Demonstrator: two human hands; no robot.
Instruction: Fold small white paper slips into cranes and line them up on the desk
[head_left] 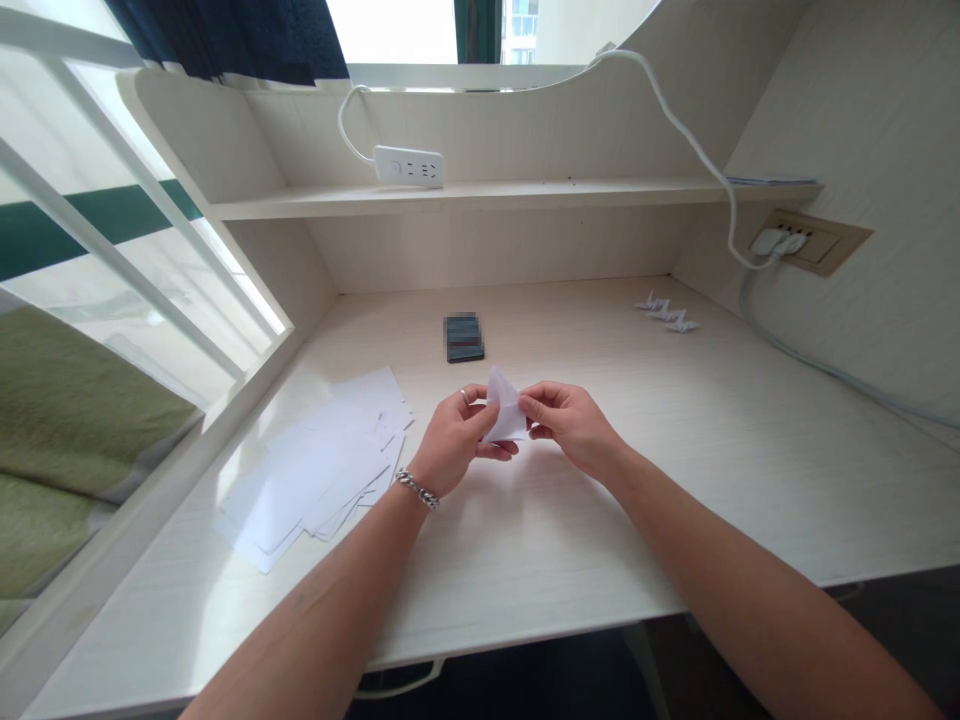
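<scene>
A small piece of folded white paper (505,408) is held up between my two hands, above the desk. My left hand (459,432) grips its left side between thumb and fingers; a ring and a chain bracelet are on this side. At the right edge of the paper, my right hand (564,418) pinches it with thumb and forefinger. Just beyond the hands lies a dark, blurred rectangular object (464,338). Folded paper cranes (670,314) stand in a short row at the back right.
Loose white sheets (322,460) lie overlapping on the left of the desk (720,430). A power strip (409,166) sits on the shelf (510,195). Its white cable (686,125) runs to a wall socket (814,242) at right. Bed rails (112,235) border the left side.
</scene>
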